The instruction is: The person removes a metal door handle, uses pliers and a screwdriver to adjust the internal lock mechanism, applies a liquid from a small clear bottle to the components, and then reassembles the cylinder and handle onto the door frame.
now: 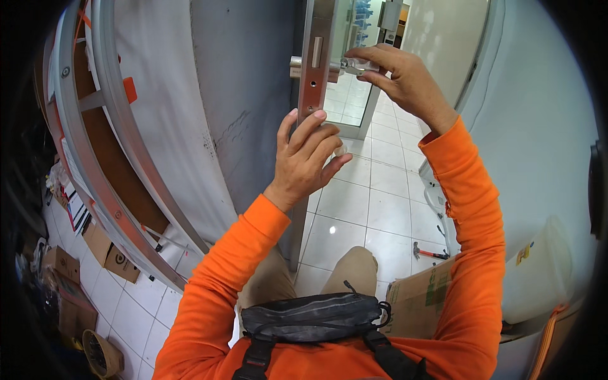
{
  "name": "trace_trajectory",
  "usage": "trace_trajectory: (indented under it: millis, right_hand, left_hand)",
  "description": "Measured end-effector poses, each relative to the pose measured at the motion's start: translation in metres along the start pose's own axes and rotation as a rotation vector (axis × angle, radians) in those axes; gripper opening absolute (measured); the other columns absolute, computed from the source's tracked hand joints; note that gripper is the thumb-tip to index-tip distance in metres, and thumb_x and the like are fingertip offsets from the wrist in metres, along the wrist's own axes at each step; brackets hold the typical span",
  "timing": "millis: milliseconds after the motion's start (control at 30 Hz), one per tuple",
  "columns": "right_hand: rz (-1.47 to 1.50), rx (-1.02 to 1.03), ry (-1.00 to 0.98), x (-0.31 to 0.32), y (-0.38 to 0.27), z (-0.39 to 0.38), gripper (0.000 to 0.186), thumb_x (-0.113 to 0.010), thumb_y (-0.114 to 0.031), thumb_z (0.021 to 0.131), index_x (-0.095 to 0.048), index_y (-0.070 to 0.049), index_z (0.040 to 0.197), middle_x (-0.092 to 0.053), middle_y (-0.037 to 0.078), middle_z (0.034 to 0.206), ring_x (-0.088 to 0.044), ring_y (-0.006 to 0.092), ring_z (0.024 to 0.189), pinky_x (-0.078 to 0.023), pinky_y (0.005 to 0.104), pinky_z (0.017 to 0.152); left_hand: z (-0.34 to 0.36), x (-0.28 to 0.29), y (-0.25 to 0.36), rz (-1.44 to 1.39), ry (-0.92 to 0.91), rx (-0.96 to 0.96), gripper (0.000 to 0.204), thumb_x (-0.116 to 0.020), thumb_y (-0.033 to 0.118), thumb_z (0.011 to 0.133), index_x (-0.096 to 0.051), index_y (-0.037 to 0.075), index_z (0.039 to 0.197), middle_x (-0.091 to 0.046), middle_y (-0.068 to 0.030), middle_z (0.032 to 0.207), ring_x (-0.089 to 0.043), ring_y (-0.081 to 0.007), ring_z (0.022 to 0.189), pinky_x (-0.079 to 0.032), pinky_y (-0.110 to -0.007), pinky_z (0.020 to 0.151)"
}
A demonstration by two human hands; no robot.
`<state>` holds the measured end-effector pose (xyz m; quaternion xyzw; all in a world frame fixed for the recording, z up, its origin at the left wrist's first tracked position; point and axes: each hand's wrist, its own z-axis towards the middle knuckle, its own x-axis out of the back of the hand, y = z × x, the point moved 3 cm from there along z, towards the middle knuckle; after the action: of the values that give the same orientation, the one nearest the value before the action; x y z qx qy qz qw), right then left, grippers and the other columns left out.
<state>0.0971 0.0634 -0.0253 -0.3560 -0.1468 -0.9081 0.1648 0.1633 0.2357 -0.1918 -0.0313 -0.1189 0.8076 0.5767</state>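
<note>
A door edge with a metal lock plate (313,95) stands upright ahead of me. Through it passes a lock cylinder (296,67), whose silver end juts out to the left. My right hand (396,73) pinches a small clear and metallic piece (362,67) against the cylinder's right end; whether it is a key in plastic, I cannot tell. Lower down, my left hand (305,152) has its fingertips on the plate's lower part. Between its thumb and lower fingers shows a small pale round piece (341,151), mostly covered.
A hammer (430,251) lies on the tiled floor (342,202) at right, near a cardboard box (418,294) and a translucent bin (541,272). At left stands a ladder (117,95), with boxes (120,263) beyond. A glass door (348,95) is ahead.
</note>
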Motion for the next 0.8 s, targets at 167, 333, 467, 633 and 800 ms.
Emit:
trace_trajectory:
  millis: [167, 333, 467, 633, 800]
  right_hand:
    - [-0.100, 0.064, -0.003, -0.002, 0.002, 0.009, 0.040, -0.074, -0.007, 0.090, -0.070, -0.015, 0.129, -0.073, 0.006, 0.112, -0.071, 0.0221, 0.091, -0.059, 0.0360, 0.080]
    - [-0.217, 0.132, 0.005, -0.001, -0.004, 0.015, 0.040, -0.074, -0.007, 0.088, -0.069, -0.016, 0.127, -0.072, 0.006, 0.110, -0.071, 0.0262, 0.094, -0.060, 0.0377, 0.081]
    - [-0.237, 0.168, 0.022, -0.001, -0.008, 0.017, 0.040, -0.075, -0.006, 0.088, -0.070, -0.017, 0.126, -0.071, 0.006, 0.108, -0.071, 0.0259, 0.092, -0.060, 0.0378, 0.080]
    - [0.340, -0.049, -0.023, -0.021, 0.010, 0.007, 0.038, -0.072, -0.012, 0.096, -0.065, -0.007, 0.133, -0.074, 0.008, 0.109, -0.073, 0.0185, 0.088, -0.061, 0.0325, 0.082]
    - [0.883, -0.406, -0.001, -0.050, 0.003, -0.010, 0.046, -0.075, -0.019, 0.096, -0.062, 0.005, 0.133, -0.073, 0.014, 0.109, -0.073, 0.0196, 0.090, -0.062, 0.0308, 0.082]
  left_hand:
    - [-0.003, 0.001, -0.005, 0.020, -0.002, -0.005, 0.027, -0.080, 0.040, 0.089, -0.067, 0.017, 0.095, -0.071, 0.0014, 0.110, -0.049, -0.0244, 0.138, -0.028, -0.052, 0.121]
    - [-0.004, 0.003, -0.008, 0.026, 0.004, -0.003, 0.027, -0.080, 0.040, 0.088, -0.067, 0.017, 0.094, -0.071, 0.0013, 0.110, -0.049, -0.0244, 0.139, -0.028, -0.052, 0.121]
    - [-0.006, 0.005, -0.010, 0.022, -0.002, -0.004, 0.027, -0.080, 0.040, 0.088, -0.068, 0.017, 0.094, -0.072, 0.0013, 0.111, -0.048, -0.0245, 0.139, -0.027, -0.051, 0.121]
    - [-0.005, 0.007, -0.011, -0.014, 0.006, 0.009, 0.027, -0.081, 0.039, 0.087, -0.067, 0.017, 0.094, -0.072, 0.0011, 0.113, -0.048, -0.0247, 0.141, -0.028, -0.050, 0.122]
    - [-0.001, 0.019, -0.014, -0.174, 0.040, 0.011, 0.028, -0.083, 0.035, 0.085, -0.068, 0.015, 0.098, -0.072, -0.0028, 0.113, -0.055, -0.0284, 0.132, -0.034, -0.047, 0.117]
